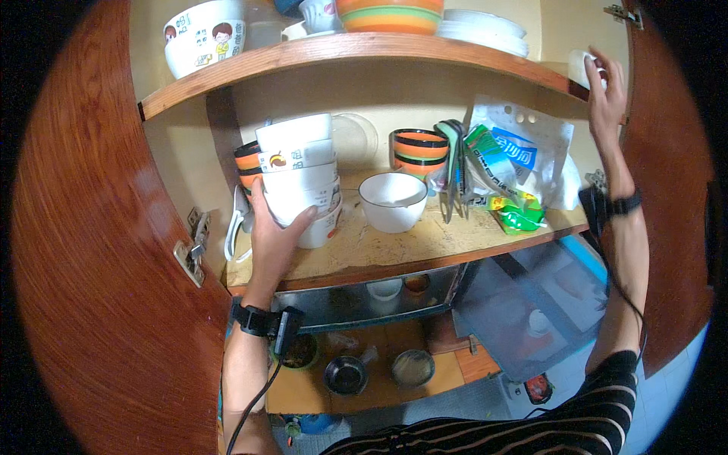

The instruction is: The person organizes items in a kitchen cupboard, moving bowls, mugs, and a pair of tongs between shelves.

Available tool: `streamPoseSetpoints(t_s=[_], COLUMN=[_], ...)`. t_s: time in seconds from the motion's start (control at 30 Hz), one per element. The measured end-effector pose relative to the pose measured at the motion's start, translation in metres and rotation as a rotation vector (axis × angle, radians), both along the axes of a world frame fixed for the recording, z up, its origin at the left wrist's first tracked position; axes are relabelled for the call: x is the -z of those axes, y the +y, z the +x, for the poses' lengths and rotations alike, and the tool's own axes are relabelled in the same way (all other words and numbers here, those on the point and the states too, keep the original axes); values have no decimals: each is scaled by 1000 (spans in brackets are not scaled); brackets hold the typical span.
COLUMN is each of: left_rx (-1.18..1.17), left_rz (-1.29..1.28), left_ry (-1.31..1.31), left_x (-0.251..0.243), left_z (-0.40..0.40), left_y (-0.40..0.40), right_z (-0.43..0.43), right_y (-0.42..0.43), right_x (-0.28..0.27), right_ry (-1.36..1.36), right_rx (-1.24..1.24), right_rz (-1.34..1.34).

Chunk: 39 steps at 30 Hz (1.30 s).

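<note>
My left hand [278,227] is around the lower part of a stack of white bowls [298,170] on the left of the lower cabinet shelf, thumb and fingers on its sides. My right hand [607,85] is at the right end of the upper shelf, its fingers on a small white object [581,67] that looks like a cup or bowl, partly hidden by the fingers. A single white bowl with a dark rim [393,202] stands upright at the middle of the lower shelf. Striped orange bowls [421,152] are stacked behind it.
The upper shelf [364,45] holds a large printed bowl [206,37], a striped bowl [389,16] and white plates [482,31]. Plastic packages [512,159] lie at the lower right. Wooden doors [96,227] flank both sides. Below are a glass panel [529,307] and dark bowls [346,375].
</note>
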State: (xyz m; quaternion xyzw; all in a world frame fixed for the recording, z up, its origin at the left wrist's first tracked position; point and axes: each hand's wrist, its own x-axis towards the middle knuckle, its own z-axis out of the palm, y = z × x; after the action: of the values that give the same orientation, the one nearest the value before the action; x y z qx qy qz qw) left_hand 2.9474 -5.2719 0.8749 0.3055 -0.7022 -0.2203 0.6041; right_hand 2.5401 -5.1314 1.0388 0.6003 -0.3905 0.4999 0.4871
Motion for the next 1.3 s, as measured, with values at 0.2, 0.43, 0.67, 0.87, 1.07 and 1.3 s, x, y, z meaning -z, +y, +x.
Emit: streamPoseSetpoints(t_s=[0.2,0.43,0.67,0.87,1.07,1.3], left_rx=[-101,-161,-175,-221,-205,-229], left_rz=[-25,-71,-194,-218,-192,-154], left_ry=[-20,-89,-196,-219,-197,-223], left_x=[-6,-2,-4,-3,-2,1], left_z=[-4,-9,-9,-6,-7,-22], left_y=[8,4,4,2,1,1], right_z=[102,122,146,137,103,84], right_y=[-78,-233,-291,-297,-268,-126], right_x=[60,57,57,58,26,58], right_ry=[72,51,112,-75,-351,160], right_rx=[-323,-208,69,-53,-360,-245], right_rz=[1077,1250,1184,1004,977,428])
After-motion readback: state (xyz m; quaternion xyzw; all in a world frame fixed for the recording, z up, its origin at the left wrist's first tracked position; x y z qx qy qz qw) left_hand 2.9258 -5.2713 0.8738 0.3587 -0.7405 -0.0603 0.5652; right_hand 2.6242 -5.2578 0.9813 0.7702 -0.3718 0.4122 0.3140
